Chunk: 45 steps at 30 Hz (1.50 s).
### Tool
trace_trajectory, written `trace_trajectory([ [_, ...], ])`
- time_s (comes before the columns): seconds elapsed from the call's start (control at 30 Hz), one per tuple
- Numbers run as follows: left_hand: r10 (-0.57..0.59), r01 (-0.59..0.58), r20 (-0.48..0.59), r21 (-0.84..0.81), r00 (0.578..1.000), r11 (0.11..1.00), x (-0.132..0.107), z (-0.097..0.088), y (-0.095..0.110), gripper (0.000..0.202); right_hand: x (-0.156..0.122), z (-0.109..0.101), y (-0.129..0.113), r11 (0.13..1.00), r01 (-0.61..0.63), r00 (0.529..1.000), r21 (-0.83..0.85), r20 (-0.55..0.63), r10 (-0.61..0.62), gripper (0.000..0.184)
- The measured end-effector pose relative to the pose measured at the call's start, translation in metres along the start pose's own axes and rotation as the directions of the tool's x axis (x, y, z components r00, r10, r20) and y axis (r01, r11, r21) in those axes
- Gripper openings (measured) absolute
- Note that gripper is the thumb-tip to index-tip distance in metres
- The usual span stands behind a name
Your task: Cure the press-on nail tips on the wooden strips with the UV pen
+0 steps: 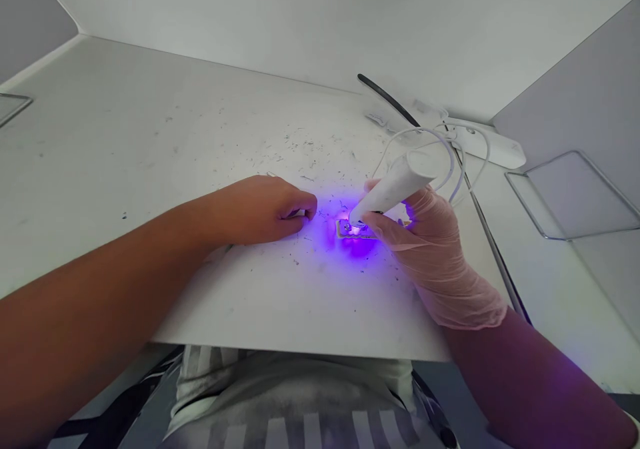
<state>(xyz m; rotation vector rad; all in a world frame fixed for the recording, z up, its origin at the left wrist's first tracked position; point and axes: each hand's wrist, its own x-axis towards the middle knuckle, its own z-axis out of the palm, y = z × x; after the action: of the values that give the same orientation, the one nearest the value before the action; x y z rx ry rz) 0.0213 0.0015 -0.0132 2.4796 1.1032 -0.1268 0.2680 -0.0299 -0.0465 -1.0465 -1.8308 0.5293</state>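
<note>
R hand (pixel 433 229), gloved: closed round wht lamp (pixel 393 185), lit violet, tip at sm. flat piece (pixel 343 231) on tabletop (pixel 300 302). L hand (pixel 265 210), bare: curled loosely, nothing vis. in grip, nr. piece.

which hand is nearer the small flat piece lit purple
Right: the gloved right hand is at the small flat piece, holding the white device over it. The bare left hand is to its left, apart from it.

A white counter (pixel 100 135) runs back to a pale wall (pixel 250 15), between grey side panels (pixel 600 95); violet light (pixel 325 252) pools on it, and grey floor (pixel 463 395) shows below its front edge.
</note>
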Motion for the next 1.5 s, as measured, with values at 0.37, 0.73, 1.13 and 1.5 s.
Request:
trace_trajectory([
  [0.37,0.004,-0.004,-0.003,0.010,1.000,1.000,-0.0004,0.0005,-0.0007,0.021,0.0005,0.0000,0.0001,1.000,0.014,1.000,-0.016,-0.002,-0.014,0.008],
  [0.73,0.019,-0.019,-0.020,0.001,1.000,1.000,0.0001,0.0013,-0.0023,0.021,-0.0015,-0.0007,0.0013,1.000,0.003,1.000,-0.024,0.000,-0.003,0.008],
  [1.13,0.023,-0.023,-0.018,0.013,1.000,1.000,-0.0001,0.0006,-0.0015,0.021,-0.0016,-0.0009,-0.0008,0.999,-0.031,0.999,-0.016,0.013,0.031,0.008],
  [1.5,0.023,-0.023,-0.018,0.008,1.000,1.000,-0.0009,0.0014,-0.0022,0.022,-0.0013,-0.0006,0.0015,1.000,-0.013,1.000,-0.016,0.006,0.013,0.008],
])
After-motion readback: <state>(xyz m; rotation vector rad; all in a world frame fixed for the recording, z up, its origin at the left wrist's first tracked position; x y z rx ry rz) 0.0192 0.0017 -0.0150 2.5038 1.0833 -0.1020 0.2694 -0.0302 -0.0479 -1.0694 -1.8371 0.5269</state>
